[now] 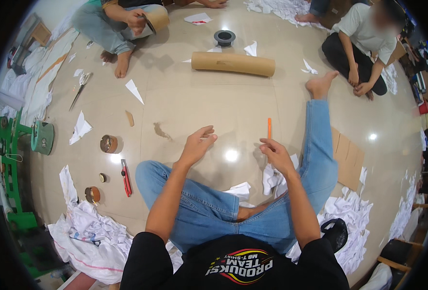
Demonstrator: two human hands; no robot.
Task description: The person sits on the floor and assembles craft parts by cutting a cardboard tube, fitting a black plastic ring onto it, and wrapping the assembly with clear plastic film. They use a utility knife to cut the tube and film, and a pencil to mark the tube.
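Observation:
My left hand (pixel 197 146) is raised over the floor in front of my lap, its fingers stretched out and nothing in it. To its right, my right hand (pixel 277 157) is bent inward above my left-out cloth scraps. A slim orange stick-like tool (pixel 269 127) points away from me out of its fingers; its lower end is hidden behind them. White cloth scraps (pixel 271 179) lie below that hand, between my legs. On the floor by my left knee is a red-and-black utility knife (pixel 126 178).
A brown cardboard tube (pixel 233 64) and a dark ring-shaped reel (pixel 224 38) lie ahead. Scissors (pixel 80 90), brown tape rolls (pixel 109 143) and cardboard (pixel 348 158) lie around me. A green metal machine (pixel 15 169) stands left. Two people sit across, one holding a large roll (pixel 157 19).

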